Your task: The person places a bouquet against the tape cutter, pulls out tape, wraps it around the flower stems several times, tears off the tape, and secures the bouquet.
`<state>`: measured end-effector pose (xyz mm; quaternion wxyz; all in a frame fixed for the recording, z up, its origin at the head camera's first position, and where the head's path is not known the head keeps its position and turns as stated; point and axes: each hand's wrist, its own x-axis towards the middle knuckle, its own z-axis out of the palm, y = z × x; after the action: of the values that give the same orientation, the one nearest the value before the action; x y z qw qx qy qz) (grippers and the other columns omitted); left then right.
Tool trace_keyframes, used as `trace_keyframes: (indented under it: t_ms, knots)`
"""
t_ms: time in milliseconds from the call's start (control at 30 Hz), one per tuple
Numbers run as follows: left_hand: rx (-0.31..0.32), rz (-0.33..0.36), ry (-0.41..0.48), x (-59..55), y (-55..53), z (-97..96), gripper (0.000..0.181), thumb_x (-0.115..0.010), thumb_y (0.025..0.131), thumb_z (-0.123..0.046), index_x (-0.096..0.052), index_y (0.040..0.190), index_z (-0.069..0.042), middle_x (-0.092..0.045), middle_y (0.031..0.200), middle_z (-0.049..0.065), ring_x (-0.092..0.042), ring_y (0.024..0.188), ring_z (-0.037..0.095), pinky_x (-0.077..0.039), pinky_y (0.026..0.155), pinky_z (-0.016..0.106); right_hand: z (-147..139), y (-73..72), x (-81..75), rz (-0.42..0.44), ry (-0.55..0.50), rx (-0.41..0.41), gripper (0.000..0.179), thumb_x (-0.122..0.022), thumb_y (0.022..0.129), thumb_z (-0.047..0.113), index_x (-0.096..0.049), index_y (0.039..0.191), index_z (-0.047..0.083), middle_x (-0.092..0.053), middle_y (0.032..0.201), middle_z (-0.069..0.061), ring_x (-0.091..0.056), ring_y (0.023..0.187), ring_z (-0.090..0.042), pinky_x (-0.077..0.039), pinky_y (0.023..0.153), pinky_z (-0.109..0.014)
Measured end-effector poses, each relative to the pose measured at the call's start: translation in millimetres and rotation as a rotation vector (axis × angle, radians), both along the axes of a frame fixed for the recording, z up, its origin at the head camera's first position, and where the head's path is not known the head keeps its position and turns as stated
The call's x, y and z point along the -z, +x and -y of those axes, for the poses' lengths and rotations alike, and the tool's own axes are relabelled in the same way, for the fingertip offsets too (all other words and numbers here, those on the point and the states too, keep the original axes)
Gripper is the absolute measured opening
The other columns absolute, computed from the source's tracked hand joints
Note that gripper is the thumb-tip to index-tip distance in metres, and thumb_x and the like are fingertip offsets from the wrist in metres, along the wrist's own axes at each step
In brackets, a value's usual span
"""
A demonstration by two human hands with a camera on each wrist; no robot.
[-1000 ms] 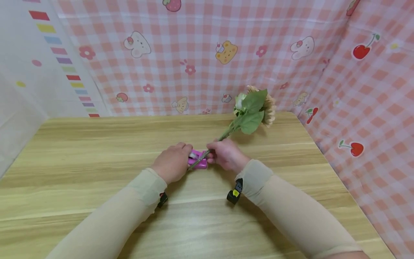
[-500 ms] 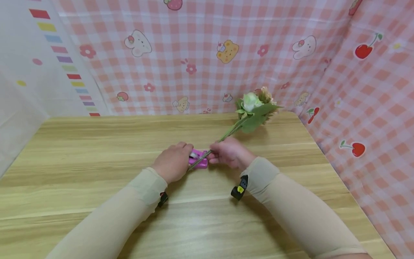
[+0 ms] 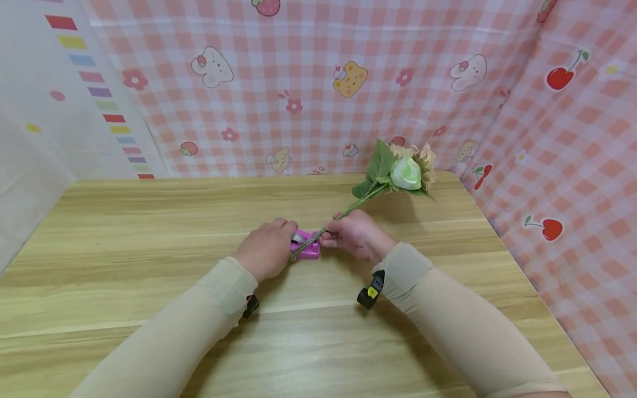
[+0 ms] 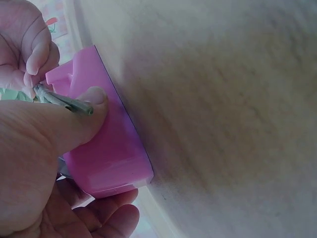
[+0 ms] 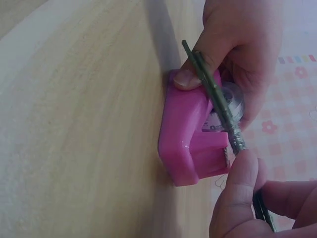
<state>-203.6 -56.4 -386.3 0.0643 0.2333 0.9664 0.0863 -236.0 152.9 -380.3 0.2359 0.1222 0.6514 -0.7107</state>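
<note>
On the tabletop, my left hand (image 3: 266,250) grips a pink tape dispenser (image 3: 309,253), its thumb pressed against the side in the left wrist view. A clear tape roll (image 5: 232,105) sits inside it, near the serrated cutter. My right hand (image 3: 357,235) pinches the green stems (image 5: 218,96) of a small bunch of artificial flowers between thumb and fingers. Shiny tape wraps the stems close to the right fingertips. The stems slant across the dispenser, cut ends toward the left hand. At the upper right are a pale green-white rose (image 3: 406,173), beige blooms (image 3: 427,163) and leaves (image 3: 380,160).
The wooden table (image 3: 149,221) ends at a pink checked cloth (image 3: 298,83) behind and another on the right. A white cloth (image 3: 35,110) hangs at the left. Black wrist cameras (image 3: 370,292) hang beneath both wrists.
The flower bunch has turned about its stems, so the rose now faces the head camera where leaves did. My right hand has shifted slightly right. The left hand and dispenser stay in place.
</note>
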Motion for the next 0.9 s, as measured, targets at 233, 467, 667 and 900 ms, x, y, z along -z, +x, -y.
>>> trace_keyframes:
  t_ms: [233,467,667,900]
  knots:
    - [0.008,0.001,-0.006,-0.6,-1.4,0.2,0.049,-0.059,0.105,-0.013,-0.050,0.152,-0.001,-0.060,0.146,0.018,-0.064,0.127,0.037,-0.056,0.111,0.050,-5,-0.8,3.9,-0.005,-0.002,0.020,0.015,-0.050,0.104,-0.009,-0.042,0.110,0.002,-0.064,0.076,-0.008,-0.066,0.064,-0.014,-0.066,0.069,-0.026]
    - [0.009,0.017,-0.003,-0.3,-2.6,1.2,0.055,-0.063,0.104,-0.017,-0.047,0.154,-0.002,-0.056,0.152,0.019,-0.061,0.133,0.039,-0.053,0.115,0.051,-8,-1.7,5.6,-0.005,0.018,0.035,0.014,-0.048,0.104,-0.009,-0.042,0.109,0.003,-0.061,0.076,-0.008,-0.064,0.065,-0.013,-0.066,0.069,-0.026]
    - [0.016,0.016,-0.001,-1.0,-2.3,1.4,0.059,-0.068,0.103,-0.022,-0.048,0.154,-0.002,-0.056,0.152,0.019,-0.061,0.133,0.038,-0.053,0.115,0.051,-12,-2.6,6.8,-0.015,0.031,0.028,0.014,-0.047,0.104,-0.009,-0.042,0.107,0.004,-0.061,0.075,-0.007,-0.063,0.065,-0.013,-0.066,0.069,-0.026]
    - [0.011,0.030,0.002,-2.4,-1.2,0.9,0.068,-0.075,0.098,-0.030,-0.048,0.153,-0.001,-0.056,0.151,0.019,-0.062,0.133,0.038,-0.053,0.115,0.050,-17,-3.3,6.6,-0.007,0.052,0.025,0.015,-0.047,0.104,-0.009,-0.041,0.104,0.005,-0.060,0.076,-0.007,-0.063,0.066,-0.013,-0.066,0.069,-0.026]
